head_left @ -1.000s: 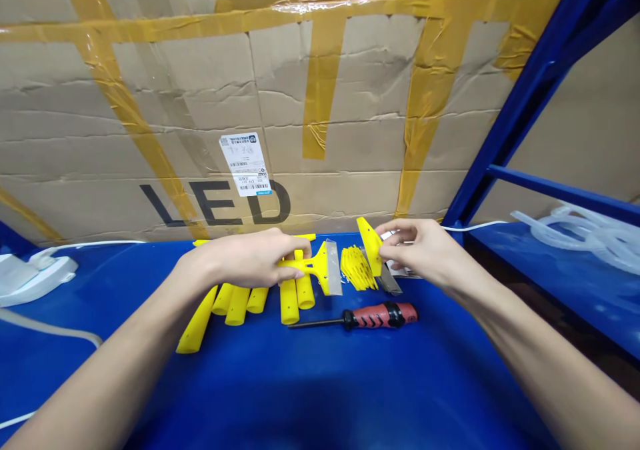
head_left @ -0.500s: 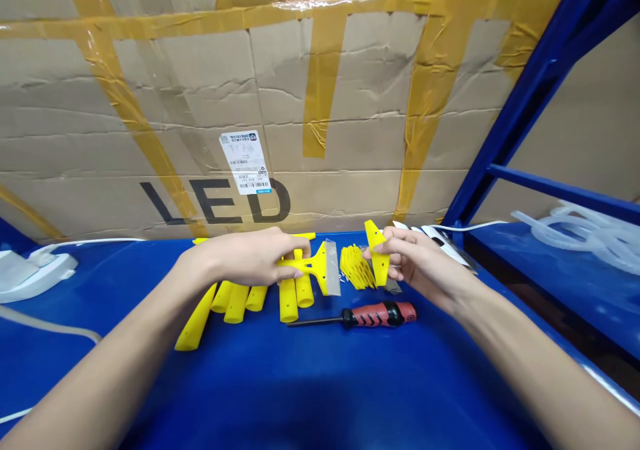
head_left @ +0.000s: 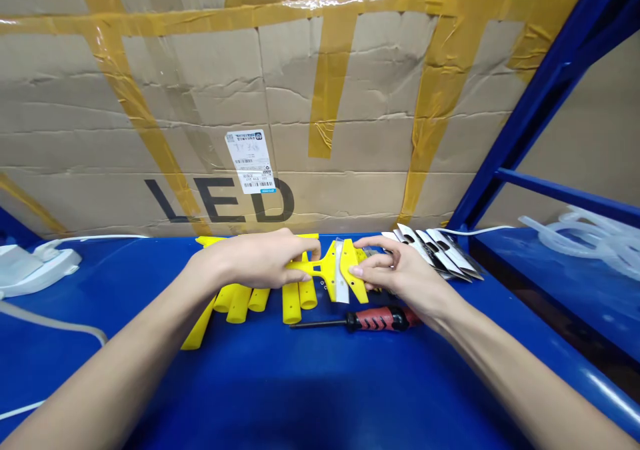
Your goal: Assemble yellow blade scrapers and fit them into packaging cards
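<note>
My left hand (head_left: 273, 258) is closed round the handle of a yellow scraper (head_left: 327, 271), whose flat head points right. A thin pale blade (head_left: 341, 283) lies along the scraper's front edge. Between the thumb and fingers of my right hand (head_left: 393, 267) is a yellow plastic cover plate (head_left: 351, 273) with small holes. It is held right at the blade, seeming to overlap its edge. Several yellow tubular handles (head_left: 291, 305) lie under and beside my left hand. A screwdriver (head_left: 377, 319) with a red and black grip lies just below both hands.
Several white and black packets (head_left: 440, 250) lie behind my right hand. A large taped cardboard box (head_left: 210, 103) stands at the back of the blue shelf (head_left: 300, 383). A white power strip (head_left: 40, 270) is at left, coiled clear tubing (head_left: 590, 237) at right beyond a blue post (head_left: 510, 130).
My right hand has moved left with the yellow cover plate, bringing it up to the scraper's blade. My left hand keeps hold of the scraper. The pile of yellow plates is now mostly hidden.
</note>
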A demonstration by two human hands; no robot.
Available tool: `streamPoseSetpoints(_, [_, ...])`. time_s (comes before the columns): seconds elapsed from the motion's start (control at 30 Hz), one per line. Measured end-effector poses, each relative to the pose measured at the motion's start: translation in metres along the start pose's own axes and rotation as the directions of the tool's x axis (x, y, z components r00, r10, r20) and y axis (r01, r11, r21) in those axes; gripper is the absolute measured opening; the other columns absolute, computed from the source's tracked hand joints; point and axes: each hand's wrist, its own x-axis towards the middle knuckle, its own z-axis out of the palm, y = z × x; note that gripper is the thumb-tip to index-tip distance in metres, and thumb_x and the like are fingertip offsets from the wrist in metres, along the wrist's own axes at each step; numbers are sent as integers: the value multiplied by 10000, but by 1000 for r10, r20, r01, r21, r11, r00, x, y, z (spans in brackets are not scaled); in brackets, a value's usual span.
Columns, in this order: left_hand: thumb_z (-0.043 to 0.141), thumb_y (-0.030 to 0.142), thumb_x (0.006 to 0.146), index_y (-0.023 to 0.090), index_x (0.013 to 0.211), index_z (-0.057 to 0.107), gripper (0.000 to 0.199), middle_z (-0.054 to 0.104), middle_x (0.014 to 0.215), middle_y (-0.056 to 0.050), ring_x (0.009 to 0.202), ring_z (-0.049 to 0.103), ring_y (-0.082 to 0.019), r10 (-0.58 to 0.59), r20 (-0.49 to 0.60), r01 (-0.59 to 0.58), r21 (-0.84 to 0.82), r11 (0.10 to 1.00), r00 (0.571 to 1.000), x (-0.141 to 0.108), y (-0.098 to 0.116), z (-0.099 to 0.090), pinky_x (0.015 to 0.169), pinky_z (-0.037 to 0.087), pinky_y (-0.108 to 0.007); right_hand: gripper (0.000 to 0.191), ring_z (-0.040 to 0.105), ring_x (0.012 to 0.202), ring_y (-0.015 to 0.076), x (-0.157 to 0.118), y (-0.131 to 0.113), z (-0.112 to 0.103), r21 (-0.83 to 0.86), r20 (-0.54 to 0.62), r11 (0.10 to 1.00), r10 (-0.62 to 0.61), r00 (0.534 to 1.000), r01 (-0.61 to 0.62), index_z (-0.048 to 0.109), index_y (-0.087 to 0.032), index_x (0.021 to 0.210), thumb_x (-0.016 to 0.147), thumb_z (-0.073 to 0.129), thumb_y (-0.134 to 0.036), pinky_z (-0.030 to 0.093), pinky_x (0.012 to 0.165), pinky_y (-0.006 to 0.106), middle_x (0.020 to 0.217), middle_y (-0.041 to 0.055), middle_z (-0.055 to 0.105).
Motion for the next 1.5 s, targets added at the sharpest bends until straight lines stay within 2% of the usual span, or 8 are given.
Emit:
streamPoseSetpoints(0.13, [533, 436, 960, 247, 1160, 588, 281, 672, 940, -51, 771, 605, -202, 35, -21, -35, -12, 999, 999, 0, 2, 1, 630, 398, -281, 797, 601, 560, 135, -1, 5, 8, 37, -26, 997, -68, 997, 69, 499, -217, 1236, 591, 923, -419, 502, 611, 285, 619, -65, 666])
streamPoseSetpoints(0.3, [536, 373, 966, 237, 1192, 570, 265, 669, 989, -59, 807, 615, -202, 53, -54, -54, -6, 999, 997, 1, 4, 0, 682, 427, -283, 921, 599, 542, 141, 0, 8, 8, 18, 11, 997, -70, 997, 70, 422, -212, 1330, 583, 931, -385, 518, 587, 273, 574, -71, 661])
streamPoseSetpoints(0.57, [550, 386, 968, 240, 1207, 574, 281, 674, 1061, -74, 896, 627, -226, 78, -51, -78, 10, 997, 996, 3, 4, 3, 719, 433, -290, 924, 629, 567, 142, 2, 10, 4, -88, 24, 986, -141, 990, 143, 438, -222, 1346, 581, 939, -355, 531, 586, 257, 609, -72, 659])
streamPoseSetpoints(0.73, [568, 349, 961, 231, 1209, 571, 274, 684, 1045, -65, 877, 633, -214, 125, -90, -127, -24, 992, 988, 3, 4, 3, 744, 442, -291, 814, 643, 576, 143, 4, 13, 2, -97, 14, 986, -136, 991, 137, 506, -216, 1272, 596, 935, -367, 532, 590, 258, 639, -58, 676])
streamPoseSetpoints(0.9, [565, 349, 966, 235, 1234, 568, 291, 686, 1093, -68, 950, 630, -219, 143, -98, -150, -63, 987, 985, 2, 3, 1, 773, 448, -293, 553, 664, 586, 143, 4, 14, 0, -77, 120, 984, -152, 981, 162, 619, -196, 1064, 638, 915, -388, 545, 591, 264, 682, -24, 707])
streamPoseSetpoints(1.0, [565, 365, 968, 233, 1239, 571, 302, 696, 1072, -53, 910, 631, -203, 163, -87, -170, -85, 982, 983, 0, 2, -2, 750, 440, -281, 544, 628, 523, 125, 3, 13, 1, -52, 123, 985, -160, 979, 167, 619, -206, 1027, 618, 929, -384, 532, 552, 253, 627, -46, 680])
streamPoseSetpoints(1.23, [575, 344, 969, 212, 1202, 582, 268, 706, 1011, -34, 839, 629, -179, 185, -85, -193, -90, 977, 979, -1, 5, -5, 697, 419, -263, 522, 628, 531, 113, 3, 13, 2, -28, 139, 992, -121, 983, 126, 600, -208, 979, 616, 935, -376, 534, 544, 238, 650, -45, 681])
streamPoseSetpoints(1.5, [627, 315, 935, 227, 1194, 602, 276, 708, 1100, -52, 941, 648, -208, 184, -147, -197, -79, 977, 972, 2, 7, 0, 787, 450, -291, 489, 585, 505, 97, 1, 9, 7, -20, 125, 994, -106, 987, 110, 655, -198, 985, 625, 921, -395, 502, 516, 229, 675, -30, 689])
